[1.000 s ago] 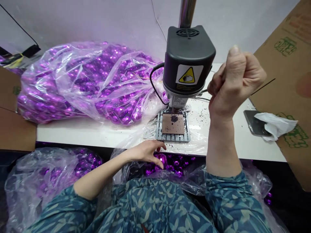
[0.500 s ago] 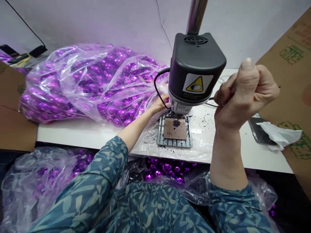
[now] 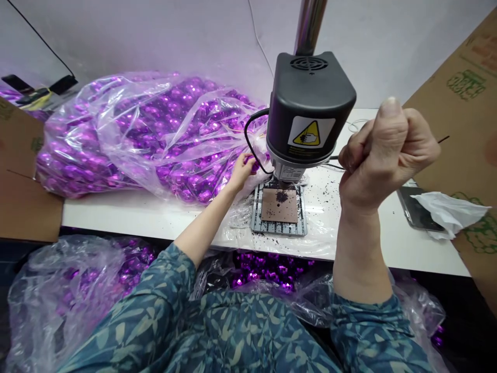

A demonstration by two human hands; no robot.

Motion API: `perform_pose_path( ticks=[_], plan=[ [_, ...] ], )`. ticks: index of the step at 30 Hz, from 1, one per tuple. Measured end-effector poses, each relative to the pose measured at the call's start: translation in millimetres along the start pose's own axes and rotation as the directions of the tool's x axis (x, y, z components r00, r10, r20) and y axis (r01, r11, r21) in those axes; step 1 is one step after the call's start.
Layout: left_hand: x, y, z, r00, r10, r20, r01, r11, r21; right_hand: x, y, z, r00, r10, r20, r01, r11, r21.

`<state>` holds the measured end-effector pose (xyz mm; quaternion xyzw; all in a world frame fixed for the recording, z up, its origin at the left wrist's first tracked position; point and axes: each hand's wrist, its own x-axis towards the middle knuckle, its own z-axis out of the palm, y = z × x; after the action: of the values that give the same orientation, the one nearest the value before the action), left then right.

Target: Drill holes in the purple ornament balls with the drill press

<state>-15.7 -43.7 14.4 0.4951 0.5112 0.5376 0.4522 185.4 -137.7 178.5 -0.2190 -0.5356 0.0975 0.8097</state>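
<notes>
A dark bench drill press (image 3: 312, 98) with a yellow hand-warning label stands in front of me. Under its head, a brown square board (image 3: 278, 207) with a small hole lies on the grooved metal base (image 3: 303, 228), dark shavings scattered over both. Left of the drill, my left hand (image 3: 241, 172) is closed around a shiny purple faceted ball (image 3: 254, 165), beside the gathered mouth of a clear plastic bag (image 3: 147, 134) full of such balls. On the other side my right hand (image 3: 388, 155) is raised in a fist; whatever it grips is hidden.
Cardboard boxes flank the white table (image 3: 116, 217), one on the left (image 3: 27, 171) and one on the right (image 3: 473, 155). A phone (image 3: 413, 210) lies partly under a white tissue (image 3: 450, 210). More purple balls (image 3: 272, 269) in plastic sit below the table edge.
My left hand has drawn back a little to the left, out from behind the drill head, and the purple ball shows in its fingers. My right fist has barely moved.
</notes>
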Motion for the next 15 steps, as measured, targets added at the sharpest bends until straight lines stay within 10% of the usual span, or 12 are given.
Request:
perform_pose_path(
  ticks=[6,15],
  plan=[
    [-61,14,-33.8,0.949,-0.286,0.129,0.314,0.870,-0.380,0,2,1,1.000,0.002,-0.026,-0.001,0.999,0.037],
    [-103,-7,3.5,0.951,-0.196,0.239,0.280,0.875,-0.395,-3,2,-3,1.000,0.005,0.018,-0.005,0.999,-0.039]
  ],
)
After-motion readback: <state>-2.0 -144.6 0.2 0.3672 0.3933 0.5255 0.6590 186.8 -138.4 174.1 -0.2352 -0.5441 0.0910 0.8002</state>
